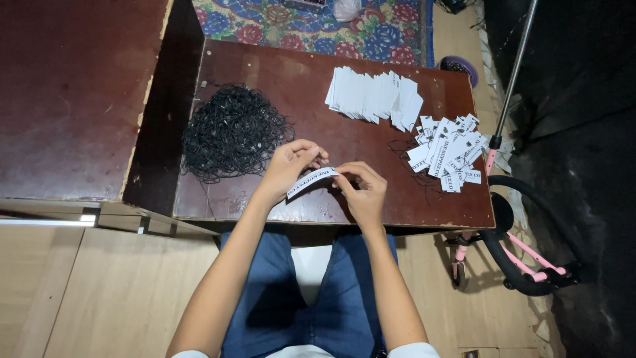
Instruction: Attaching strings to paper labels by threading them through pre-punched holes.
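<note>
You are seated at a dark brown bench (278, 76), and both your hands meet over its near edge. Your left hand (289, 166) and your right hand (361, 189) share one white paper tag (310, 182) with black print on it. The tag lies slanted between them, its lower end toward your left wrist. The fingers of your left hand are closed in a pinch at the tag's upper edge; the fingers of your right hand are curled shut on its right end. Whether a cord runs through the pinch cannot be told.

Taking the tag as the mark: up and to its left on the bench sits a big tangled heap of thin black cords (232, 132), near your left hand but not touching it. Farther from you, up and to its right, a fanned row of plain white tags (374, 96) lies face down. Directly to its right, close to the bench's right edge, is a loose pile of printed tags (450, 152) with black cords trailing from them. Below the tag your legs in blue jeans (344, 298) show under the bench. Far to its right, off the bench, a pink and black scooter (523, 255) stands on the wooden floor.
</note>
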